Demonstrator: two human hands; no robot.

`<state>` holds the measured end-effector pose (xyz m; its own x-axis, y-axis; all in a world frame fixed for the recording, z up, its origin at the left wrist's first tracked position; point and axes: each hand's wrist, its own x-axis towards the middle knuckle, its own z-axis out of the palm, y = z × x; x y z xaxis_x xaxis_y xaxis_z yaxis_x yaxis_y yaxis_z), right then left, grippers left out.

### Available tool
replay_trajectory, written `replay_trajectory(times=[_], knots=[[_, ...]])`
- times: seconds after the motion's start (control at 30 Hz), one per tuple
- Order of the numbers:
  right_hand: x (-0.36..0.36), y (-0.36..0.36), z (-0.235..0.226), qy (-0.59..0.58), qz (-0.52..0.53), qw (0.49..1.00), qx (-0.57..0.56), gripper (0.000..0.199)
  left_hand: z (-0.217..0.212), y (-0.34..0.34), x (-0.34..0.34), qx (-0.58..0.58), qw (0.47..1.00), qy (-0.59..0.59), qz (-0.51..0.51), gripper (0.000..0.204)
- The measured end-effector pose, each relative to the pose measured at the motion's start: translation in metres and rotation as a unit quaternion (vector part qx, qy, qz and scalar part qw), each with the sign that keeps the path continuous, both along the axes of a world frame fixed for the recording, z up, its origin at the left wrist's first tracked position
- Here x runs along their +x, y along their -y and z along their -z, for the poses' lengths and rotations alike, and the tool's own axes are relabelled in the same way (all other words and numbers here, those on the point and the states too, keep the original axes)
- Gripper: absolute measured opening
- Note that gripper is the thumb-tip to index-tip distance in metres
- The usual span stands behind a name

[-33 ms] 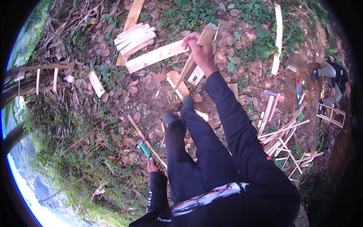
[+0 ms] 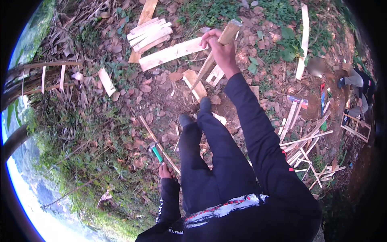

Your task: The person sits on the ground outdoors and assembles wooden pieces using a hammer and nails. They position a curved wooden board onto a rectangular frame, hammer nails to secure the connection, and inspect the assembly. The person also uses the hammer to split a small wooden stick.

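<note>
My right hand (image 2: 222, 51) is raised out in front, its fingers wrapped round a long wooden stake (image 2: 229, 34). The stake's thick, pale-ended top points up and away, and its narrow tip slants down over a short board (image 2: 194, 85) near my feet. Low at my left side, my left hand (image 2: 165, 171) grips a hammer (image 2: 156, 154) by its green handle, with the metal head uppermost. A thin wooden stick (image 2: 155, 141) lies on the ground beside the hammer.
Stacked pale slats (image 2: 149, 34) and a wide plank (image 2: 171, 55) lie ahead. Loose sticks (image 2: 306, 149) are heaped at right. A person (image 2: 358, 84) crouches at the far right by a small wooden frame (image 2: 354, 128). A ladder-like wooden piece (image 2: 52, 78) is at left.
The whole view has shifted slightly, so the ground things appear a little further right and higher. Both hands keep hold of the same things.
</note>
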<state>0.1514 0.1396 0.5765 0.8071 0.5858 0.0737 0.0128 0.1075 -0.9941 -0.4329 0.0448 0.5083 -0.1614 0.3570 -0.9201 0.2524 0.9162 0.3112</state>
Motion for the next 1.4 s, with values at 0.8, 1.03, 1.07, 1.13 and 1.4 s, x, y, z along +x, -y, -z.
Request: replay_trajectory(times=[0.8, 1.03, 1.07, 1.13, 1.4], knots=[[-0.236, -0.047, -0.034, 0.171, -0.24, 0.946, -0.134, 0.017, -0.111, -0.045, -0.009, 0.07, 0.993, 0.077, -0.054, 0.036], [-0.248, -0.071, -0.025, 0.14, -0.306, 0.941, 0.029, 0.033, -0.116, -0.04, -0.014, 0.041, 0.996, 0.056, -0.056, 0.04], [-0.243, -0.073, -0.029, 0.1, -0.375, 0.921, -0.023, 0.035, -0.119, -0.043, -0.012, 0.037, 0.995, 0.066, -0.066, 0.041], [-0.233, -0.075, -0.041, 0.019, -0.502, 0.855, -0.126, 0.039, -0.128, -0.047, -0.011, 0.027, 0.992, 0.085, -0.086, 0.042], [-0.251, -0.081, -0.023, 0.137, -0.545, 0.817, -0.129, 0.015, -0.196, -0.077, 0.044, 0.208, 0.971, 0.069, -0.096, 0.035]])
